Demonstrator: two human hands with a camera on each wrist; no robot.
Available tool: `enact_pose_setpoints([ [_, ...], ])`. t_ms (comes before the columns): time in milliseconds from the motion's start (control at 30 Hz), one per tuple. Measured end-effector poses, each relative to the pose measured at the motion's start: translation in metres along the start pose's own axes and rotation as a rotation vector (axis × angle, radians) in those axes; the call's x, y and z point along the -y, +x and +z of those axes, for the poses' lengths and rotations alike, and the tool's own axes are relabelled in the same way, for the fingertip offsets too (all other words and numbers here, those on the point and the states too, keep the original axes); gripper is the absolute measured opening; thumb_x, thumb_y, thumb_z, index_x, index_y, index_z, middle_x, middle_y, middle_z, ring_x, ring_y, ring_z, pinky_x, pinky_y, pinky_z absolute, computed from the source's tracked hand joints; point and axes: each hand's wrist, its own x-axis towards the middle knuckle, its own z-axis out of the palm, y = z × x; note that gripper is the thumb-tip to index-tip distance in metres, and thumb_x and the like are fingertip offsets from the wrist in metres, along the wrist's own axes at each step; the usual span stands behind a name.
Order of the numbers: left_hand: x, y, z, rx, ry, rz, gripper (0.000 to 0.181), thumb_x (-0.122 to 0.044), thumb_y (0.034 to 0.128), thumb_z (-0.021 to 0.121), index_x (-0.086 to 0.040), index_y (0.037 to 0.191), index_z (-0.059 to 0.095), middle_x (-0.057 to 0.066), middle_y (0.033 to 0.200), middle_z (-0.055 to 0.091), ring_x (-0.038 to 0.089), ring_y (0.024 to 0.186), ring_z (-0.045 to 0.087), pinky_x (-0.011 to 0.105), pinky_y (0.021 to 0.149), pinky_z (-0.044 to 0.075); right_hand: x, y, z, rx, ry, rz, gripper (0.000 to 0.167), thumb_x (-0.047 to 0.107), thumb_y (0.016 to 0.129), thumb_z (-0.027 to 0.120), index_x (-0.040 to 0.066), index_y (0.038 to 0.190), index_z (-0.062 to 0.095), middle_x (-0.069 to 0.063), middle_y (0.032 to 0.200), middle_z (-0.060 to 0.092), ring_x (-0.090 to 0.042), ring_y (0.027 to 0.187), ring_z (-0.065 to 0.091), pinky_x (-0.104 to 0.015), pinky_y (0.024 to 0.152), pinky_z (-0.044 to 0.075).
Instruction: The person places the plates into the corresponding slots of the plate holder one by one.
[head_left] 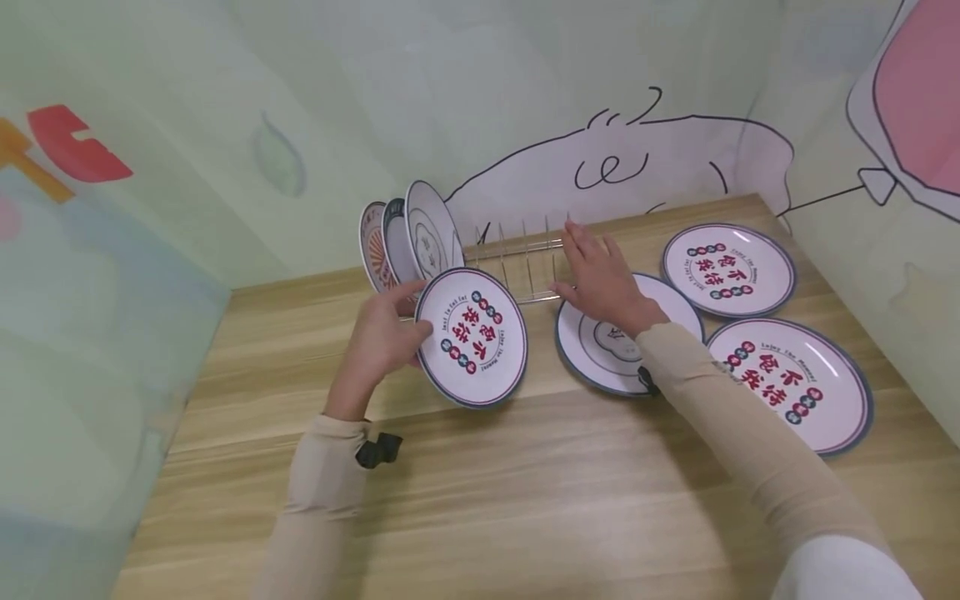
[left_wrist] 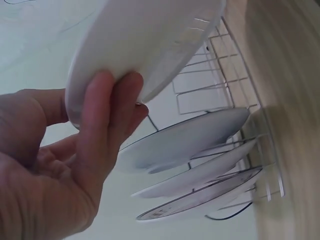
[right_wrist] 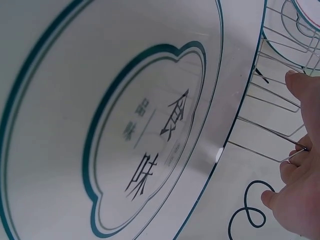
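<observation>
My left hand (head_left: 386,332) pinches the left rim of a white plate (head_left: 472,337) with a blue edge and red lettering. This plate is tilted in the air, its printed face towards the head camera; the left wrist view shows fingers (left_wrist: 97,100) on its back. Behind it is a wire dish rack (head_left: 527,258), with three plates (head_left: 431,237) upright in its left end. At the rack's right end, my right hand (head_left: 603,279) holds the wire frame between thumb and fingers. Under that forearm lies a white plate with a dark cloud-shaped outline (head_left: 592,354), large in the right wrist view.
Two more red-lettered plates lie flat at the right, one farther back (head_left: 727,271) and one nearer (head_left: 832,392). The wooden table (head_left: 487,500) ends against printed walls (head_left: 337,125) at the back and sides. Several wire slots stand between the racked plates and my right hand.
</observation>
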Motion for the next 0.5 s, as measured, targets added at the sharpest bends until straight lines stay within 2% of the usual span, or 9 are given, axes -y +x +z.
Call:
enact_pose_setpoints([
  [167, -0.009, -0.007, -0.009, -0.073, 0.101, -0.009, 0.063, -0.003, 0.0884, 0.057, -0.004, 0.15, 0.043, 0.03, 0.131, 0.061, 0.037, 0.085, 0.073, 0.03, 0.05, 0.058, 0.001, 0.0, -0.003, 0.0, 0.013, 0.003, 0.087, 0.043, 0.098, 0.059, -0.003, 0.158, 0.015, -0.018, 0.168, 0.009, -0.034, 0.156, 0.011, -0.054, 0.125, 0.006],
  [333, -0.014, -0.009, -0.014, -0.15, 0.156, 0.012, 0.061, -0.002, 0.0866, 0.057, -0.003, 0.147, 0.047, 0.032, 0.131, 0.061, 0.039, 0.089, 0.073, 0.03, 0.048, 0.057, 0.0, 0.0, -0.003, 0.003, 0.016, 0.0, 0.087, 0.043, 0.099, 0.058, -0.003, 0.158, 0.013, -0.018, 0.168, 0.008, -0.034, 0.156, 0.011, -0.055, 0.125, 0.006],
  [400, -0.014, -0.008, -0.015, -0.193, 0.187, 0.034, 0.059, -0.001, 0.0855, 0.058, -0.002, 0.144, 0.05, 0.032, 0.127, 0.063, 0.039, 0.094, 0.071, 0.035, 0.052, 0.059, 0.0, 0.0, -0.003, 0.006, 0.017, -0.004, 0.087, 0.043, 0.099, 0.058, -0.003, 0.158, 0.012, -0.018, 0.168, 0.008, -0.034, 0.156, 0.012, -0.055, 0.125, 0.006],
  [500, -0.015, -0.007, -0.014, -0.256, 0.235, 0.068, 0.057, -0.001, 0.0838, 0.059, 0.0, 0.141, 0.054, 0.031, 0.122, 0.066, 0.04, 0.1, 0.07, 0.044, 0.067, 0.061, 0.0, 0.0, -0.002, 0.006, 0.014, -0.008, 0.088, 0.042, 0.099, 0.058, -0.004, 0.158, 0.011, -0.019, 0.168, 0.008, -0.035, 0.155, 0.013, -0.056, 0.125, 0.006],
])
